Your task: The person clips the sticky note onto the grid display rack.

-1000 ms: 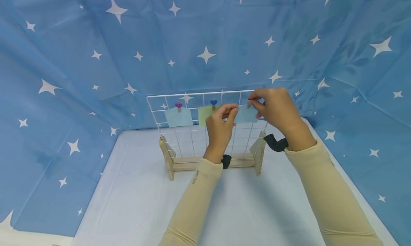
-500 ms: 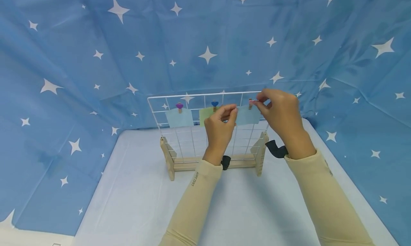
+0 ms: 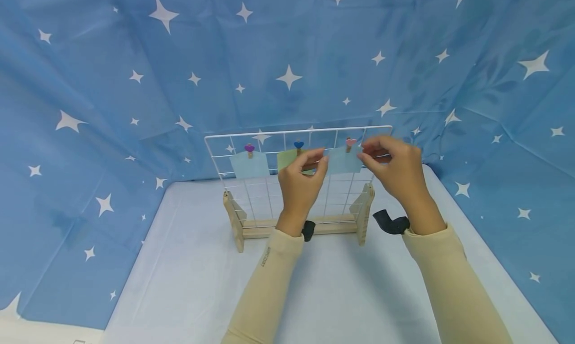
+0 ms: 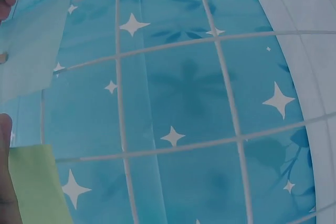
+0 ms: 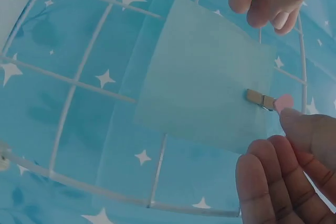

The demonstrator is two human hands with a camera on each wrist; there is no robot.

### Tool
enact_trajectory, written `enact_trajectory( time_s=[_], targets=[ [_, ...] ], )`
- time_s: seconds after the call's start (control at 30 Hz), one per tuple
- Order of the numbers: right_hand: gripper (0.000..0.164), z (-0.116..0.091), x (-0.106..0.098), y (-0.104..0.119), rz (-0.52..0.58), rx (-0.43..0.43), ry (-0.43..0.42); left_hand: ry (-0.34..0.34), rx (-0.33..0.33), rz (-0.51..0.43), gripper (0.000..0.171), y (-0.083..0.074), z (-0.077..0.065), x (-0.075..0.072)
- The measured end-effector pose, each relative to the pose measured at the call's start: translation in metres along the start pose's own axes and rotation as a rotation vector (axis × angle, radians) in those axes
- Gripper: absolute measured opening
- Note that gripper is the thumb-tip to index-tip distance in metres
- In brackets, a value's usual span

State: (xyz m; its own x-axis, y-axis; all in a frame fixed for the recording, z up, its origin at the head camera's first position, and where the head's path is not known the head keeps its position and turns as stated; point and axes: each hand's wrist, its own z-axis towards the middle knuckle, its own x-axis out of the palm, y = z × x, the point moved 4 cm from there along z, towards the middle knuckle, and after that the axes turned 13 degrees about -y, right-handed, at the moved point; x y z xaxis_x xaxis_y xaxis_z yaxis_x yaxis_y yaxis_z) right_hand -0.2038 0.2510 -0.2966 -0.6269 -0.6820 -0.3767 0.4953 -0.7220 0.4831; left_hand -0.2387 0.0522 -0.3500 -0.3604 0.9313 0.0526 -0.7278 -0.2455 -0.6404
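Note:
A light blue paper note (image 3: pixel 343 162) hangs on the white wire grid (image 3: pixel 251 133), under a small wooden clothespin with a pink heart (image 5: pixel 283 102). My right hand (image 3: pixel 395 169) is at the note's upper right corner, fingers loosely bent; in the right wrist view its thumb overlaps the heart's edge. To the note's left is my left hand (image 3: pixel 300 186), with thumb and fingertips parted close to its edge. Behind that hand, a green note (image 4: pixel 37 182) hangs from a blue heart clothespin (image 3: pixel 298 145). Another light blue note (image 3: pixel 249 165) hangs farther left from a purple heart clothespin (image 3: pixel 249 148).
Wooden feet (image 3: pixel 233 221) and a wooden crossbar (image 3: pixel 332 228) support the grid on a white-covered table (image 3: pixel 188 284). A blue curtain with white stars (image 3: pixel 215 49) stands behind and along both sides. A black curved piece (image 3: pixel 390 223) sticks out from the right wrist.
My right hand has come off the pink heart clothespin and moved right and down, bringing the heart into full view. The left fingertips have parted and drawn back slightly left from the note's edge.

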Motion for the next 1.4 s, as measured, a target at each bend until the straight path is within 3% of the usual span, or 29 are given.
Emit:
enact_trajectory(
  time_s=[0.37,0.97,1.17,1.4],
  targets=[
    [0.02,-0.024,0.003,-0.018,0.096,0.125,0.021,0.031,-0.068,0.008,0.02,0.012,-0.013,-0.023],
    [0.02,-0.072,0.007,-0.033,0.06,0.222,0.047,0.024,-0.11,0.151,0.021,0.027,-0.048,-0.061],
    [0.023,-0.094,0.009,-0.036,0.044,0.2,0.043,0.011,-0.059,0.25,0.026,0.029,-0.063,-0.084],
    [0.038,-0.123,0.006,-0.044,-0.001,0.13,0.037,0.056,-0.102,0.371,0.038,0.034,-0.085,-0.107]
  ],
)
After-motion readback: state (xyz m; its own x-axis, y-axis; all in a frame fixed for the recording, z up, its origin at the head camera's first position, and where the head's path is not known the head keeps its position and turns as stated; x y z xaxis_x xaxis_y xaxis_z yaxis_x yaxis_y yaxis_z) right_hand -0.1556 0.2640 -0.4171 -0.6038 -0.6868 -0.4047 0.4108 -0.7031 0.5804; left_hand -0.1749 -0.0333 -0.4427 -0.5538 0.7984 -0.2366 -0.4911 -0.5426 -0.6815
